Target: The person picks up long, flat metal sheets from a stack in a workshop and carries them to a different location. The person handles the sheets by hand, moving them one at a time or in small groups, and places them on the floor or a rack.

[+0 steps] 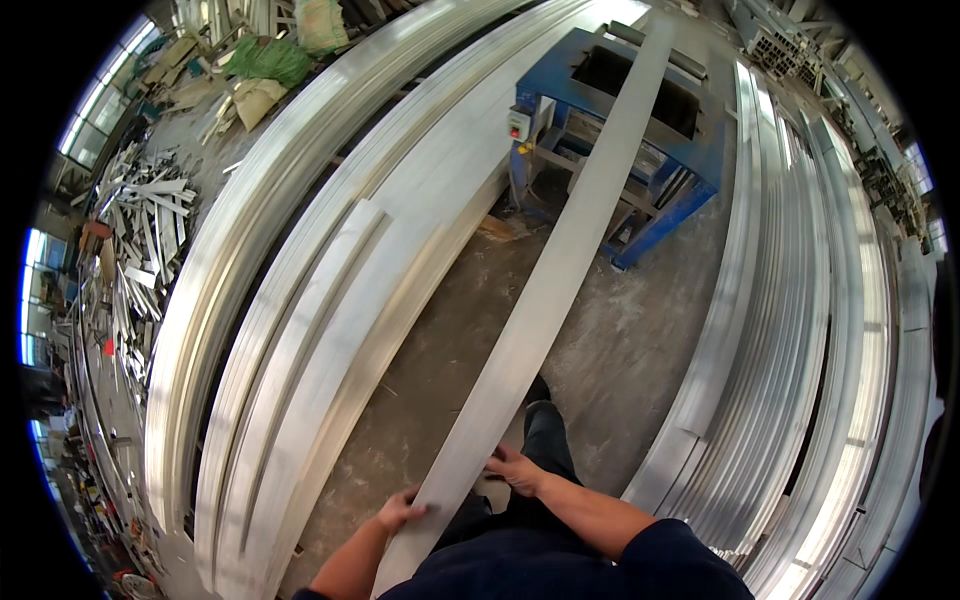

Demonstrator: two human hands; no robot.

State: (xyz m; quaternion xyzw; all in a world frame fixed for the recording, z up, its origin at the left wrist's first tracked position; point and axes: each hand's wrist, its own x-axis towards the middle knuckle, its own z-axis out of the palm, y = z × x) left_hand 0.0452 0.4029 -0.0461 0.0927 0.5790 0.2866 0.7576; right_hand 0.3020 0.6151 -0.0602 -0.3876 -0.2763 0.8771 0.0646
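A long, flat, silvery metal profile (530, 330) runs from between my arms up and away to the right. Its far part lies across the top of a blue machine table (690, 163) with dark openings in its surface. My left hand (402, 508) is closed at the profile's left edge, with the fingertips partly hidden. On the opposite edge, a little farther along, my right hand (516, 471) is closed with its fingers at the rim. The profile's near end passes beside my body, out of the lower edge of view.
Long pale profiles (400, 200) lie stacked on the left, with more metal lengths (770, 350) on the right. A scrap heap (150, 230) and a green sack (268, 60) are at the far left. Concrete floor (620, 310) runs between the stacks. The table carries a switch box (518, 124).
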